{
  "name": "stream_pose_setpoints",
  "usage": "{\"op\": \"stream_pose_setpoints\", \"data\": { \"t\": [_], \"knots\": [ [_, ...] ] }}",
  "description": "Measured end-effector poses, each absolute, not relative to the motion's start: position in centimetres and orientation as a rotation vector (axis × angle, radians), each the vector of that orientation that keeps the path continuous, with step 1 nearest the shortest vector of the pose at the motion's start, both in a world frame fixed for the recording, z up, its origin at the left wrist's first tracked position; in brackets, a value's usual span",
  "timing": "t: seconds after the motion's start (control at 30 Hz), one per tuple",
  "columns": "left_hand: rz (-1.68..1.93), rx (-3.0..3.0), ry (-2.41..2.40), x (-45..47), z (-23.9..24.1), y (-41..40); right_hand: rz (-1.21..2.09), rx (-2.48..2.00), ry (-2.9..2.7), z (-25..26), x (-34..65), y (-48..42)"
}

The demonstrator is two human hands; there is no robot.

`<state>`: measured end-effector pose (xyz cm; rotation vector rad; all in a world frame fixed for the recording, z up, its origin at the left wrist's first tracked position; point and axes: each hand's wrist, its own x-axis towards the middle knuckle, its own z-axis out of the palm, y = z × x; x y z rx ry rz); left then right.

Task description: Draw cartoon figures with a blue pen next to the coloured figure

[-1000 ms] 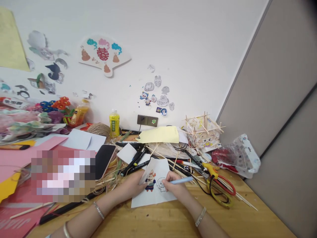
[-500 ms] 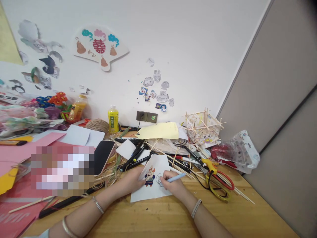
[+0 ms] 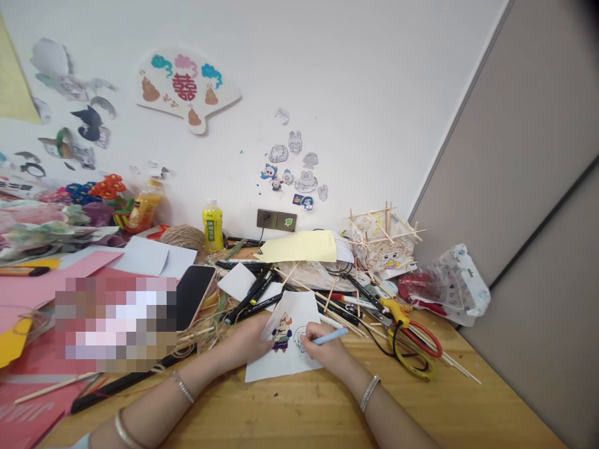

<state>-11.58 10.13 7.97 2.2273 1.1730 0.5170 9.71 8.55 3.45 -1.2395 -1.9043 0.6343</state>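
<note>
Right hand (image 3: 325, 345) pinching blue pen (image 3: 331, 336) at uncoloured outline (image 3: 298, 337), apparently drawing; left hand (image 3: 250, 344) gripping paper (image 3: 296, 363) by left side, paper resting on table (image 3: 299, 415) between 2 hands. Next stroke seemingly calling for steady paper, fine pen control.

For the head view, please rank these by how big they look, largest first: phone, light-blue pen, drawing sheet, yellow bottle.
1. Drawing sheet, though partly covered
2. Phone
3. Yellow bottle, which stands farther back
4. Light-blue pen, its lower end hidden by the right hand
</note>
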Motion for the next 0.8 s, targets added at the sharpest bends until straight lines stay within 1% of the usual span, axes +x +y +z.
{"op": "stream_pose_setpoints", "data": {
  "t": [0.23,0.5,0.8],
  "knots": [
    [0.541,2.246,1.163,-11.57,7.21,10.64,0.684,-1.233,-1.875,3.42,9.64,8.56],
    [0.510,2.229,1.177,-11.50,7.75,10.32,0.640,-1.241,-1.867,3.00,9.68,8.70],
    [0.516,2.250,1.169,-11.60,7.30,10.65,0.637,-1.263,-1.852,3.05,9.63,8.66]
  ]
}}
